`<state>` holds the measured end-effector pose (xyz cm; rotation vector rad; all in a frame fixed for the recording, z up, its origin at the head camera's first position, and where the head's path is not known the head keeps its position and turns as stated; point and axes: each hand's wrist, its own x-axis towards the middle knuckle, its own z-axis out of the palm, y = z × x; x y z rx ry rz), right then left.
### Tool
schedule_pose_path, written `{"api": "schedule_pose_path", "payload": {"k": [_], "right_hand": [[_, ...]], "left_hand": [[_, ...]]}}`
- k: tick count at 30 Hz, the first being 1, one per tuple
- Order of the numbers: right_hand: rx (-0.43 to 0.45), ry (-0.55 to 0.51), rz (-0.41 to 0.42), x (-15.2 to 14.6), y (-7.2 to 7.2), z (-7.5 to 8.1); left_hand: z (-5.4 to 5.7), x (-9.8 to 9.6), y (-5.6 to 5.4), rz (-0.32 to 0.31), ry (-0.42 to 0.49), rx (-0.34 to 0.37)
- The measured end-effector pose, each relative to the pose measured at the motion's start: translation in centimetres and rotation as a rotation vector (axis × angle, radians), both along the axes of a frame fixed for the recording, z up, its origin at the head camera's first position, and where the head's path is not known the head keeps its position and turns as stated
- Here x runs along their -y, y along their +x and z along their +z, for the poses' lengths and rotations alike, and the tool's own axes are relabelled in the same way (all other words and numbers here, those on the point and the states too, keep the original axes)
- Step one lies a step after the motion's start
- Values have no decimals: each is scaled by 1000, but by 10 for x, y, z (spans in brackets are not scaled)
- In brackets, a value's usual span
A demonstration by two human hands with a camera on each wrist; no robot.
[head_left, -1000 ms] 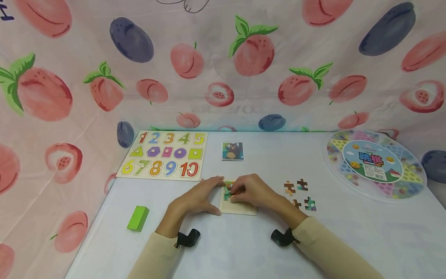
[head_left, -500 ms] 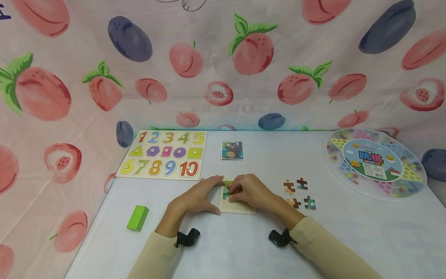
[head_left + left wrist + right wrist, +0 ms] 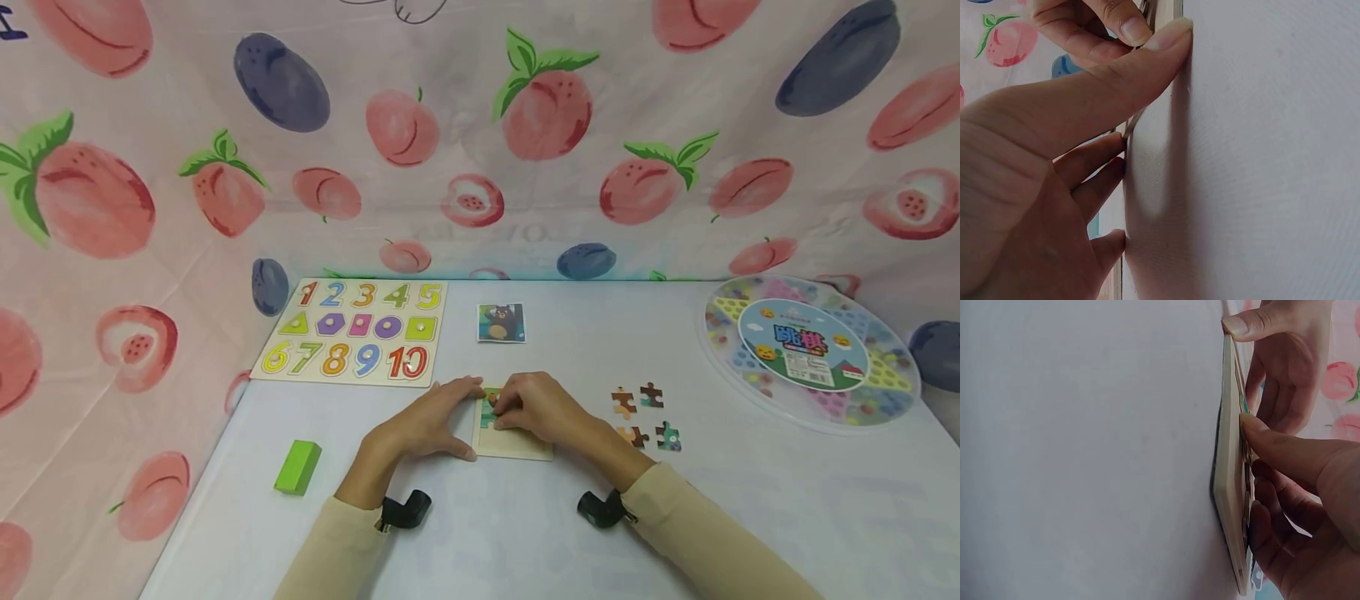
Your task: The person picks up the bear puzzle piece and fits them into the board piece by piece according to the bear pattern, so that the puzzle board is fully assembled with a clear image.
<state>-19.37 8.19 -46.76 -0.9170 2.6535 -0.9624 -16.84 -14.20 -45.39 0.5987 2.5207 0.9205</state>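
Observation:
A small wooden puzzle tray [image 3: 521,449] lies on the white table, with green jigsaw pieces [image 3: 489,418] fitted along its left part. My left hand [image 3: 422,427] rests at the tray's left side, thumb at the near corner and fingers spread towards the far corner. Over the tray, the thumb and bent fingers of my right hand [image 3: 546,410] pinch a jigsaw piece, mostly hidden by the fingers. The right wrist view shows that thumb [image 3: 1279,445] right at the pieces, above the edge of the tray [image 3: 1230,478].
Several loose jigsaw pieces [image 3: 668,437] lie right of the tray. Behind it is a bear picture card [image 3: 501,323]. A number board [image 3: 341,309] sits back left, a green block [image 3: 297,467] front left, and a round Chinese checkers box [image 3: 802,346] back right.
My right hand has shifted very slightly left over the tray, its fingers staying on the piece. The left hand and loose pieces keep their places.

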Motion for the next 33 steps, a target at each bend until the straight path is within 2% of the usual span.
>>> {"api": "schedule_pose_path", "payload": {"k": [33], "right_hand": [[74,-33,-9,-6,-4,-1]], "left_hand": [[0,-1,0,-21,-12,8]]}}
